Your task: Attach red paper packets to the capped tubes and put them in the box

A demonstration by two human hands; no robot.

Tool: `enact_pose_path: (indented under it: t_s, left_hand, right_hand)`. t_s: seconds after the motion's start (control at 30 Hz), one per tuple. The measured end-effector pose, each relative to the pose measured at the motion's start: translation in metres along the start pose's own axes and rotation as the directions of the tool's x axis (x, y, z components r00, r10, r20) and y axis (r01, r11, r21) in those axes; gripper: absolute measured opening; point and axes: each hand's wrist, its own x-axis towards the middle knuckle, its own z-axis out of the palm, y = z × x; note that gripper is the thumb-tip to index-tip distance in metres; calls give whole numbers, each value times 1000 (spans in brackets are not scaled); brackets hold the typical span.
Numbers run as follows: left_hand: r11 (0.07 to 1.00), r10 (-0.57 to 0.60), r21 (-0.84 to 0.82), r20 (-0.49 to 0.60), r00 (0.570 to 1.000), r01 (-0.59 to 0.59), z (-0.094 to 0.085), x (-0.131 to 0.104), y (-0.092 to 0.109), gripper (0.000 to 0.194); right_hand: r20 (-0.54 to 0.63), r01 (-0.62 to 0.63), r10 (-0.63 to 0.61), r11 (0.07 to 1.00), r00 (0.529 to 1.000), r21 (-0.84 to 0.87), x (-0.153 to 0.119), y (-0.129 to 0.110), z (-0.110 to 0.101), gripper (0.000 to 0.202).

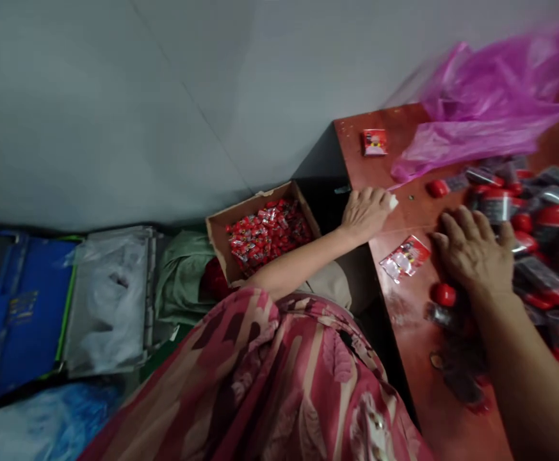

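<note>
My left hand (366, 212) rests palm down at the left edge of the red-brown table (406, 333), fingers stretched out. Something white shows at one fingertip; I cannot tell what it is. My right hand (476, 253) lies on the tabletop with its fingers spread, beside a heap of small dark packs with red caps (545, 275). Between the hands is a red and silver printed packet (405, 258). Nearer to me, a loose red-capped piece (444, 295) lies left of my right forearm. Another red packet (374, 142) sits at the far corner.
A pink plastic bag (481, 109) spreads over the table's far side. Low on the left stands a cardboard box (219, 240) filled with small red wrapped pieces (269, 234). Farther left are green cloth (183, 275), a grey crate (106, 307) and a blue one (39, 301). A grey wall (116, 109) rises behind.
</note>
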Motion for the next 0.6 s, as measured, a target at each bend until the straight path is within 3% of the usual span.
enact_pose_path:
  t_s: [0.1,0.27,0.33,0.4,0.43,0.47,0.53,0.57,0.6]
  left_hand:
    - [999,4,-44,-26,1000,-5,9,7,-2,39]
    - [962,-17,-271,-15,1000,13,0,-7,-1,37]
    - [913,-83,-403,-18,996,69,0,-22,-12,45]
    - [827,-206,-534,0,979,174,13,-41,-31,51]
    - [764,-309,-585,38,950,272,23,-49,-44,50]
    - [686,-431,-603,114,895,407,37,-56,-59,49]
    - [522,-608,-491,359,708,697,68,-63,-89,51]
    - [453,-643,-373,492,587,810,85,-63,-103,56]
    - [423,-649,-316,549,527,849,100,-61,-115,62]
  right_hand:
    - [-13,4,-4,1000,1000,-26,-1,0,3,48]
    - [-22,13,-15,998,1000,-67,-1,0,5,52]
    - [-26,7,-8,998,1000,-64,-1,0,5,52]
    - [-33,3,-5,999,999,-51,0,0,6,52]
    - [-35,4,-6,999,999,-44,0,0,7,51]
    - [-38,7,-8,999,999,-36,0,0,7,51]
    - [-44,11,-12,1000,999,-25,1,0,8,51]
    - [-48,12,-13,1000,999,-20,1,0,8,52]
    - [-49,12,-13,1000,999,-18,2,0,8,53]
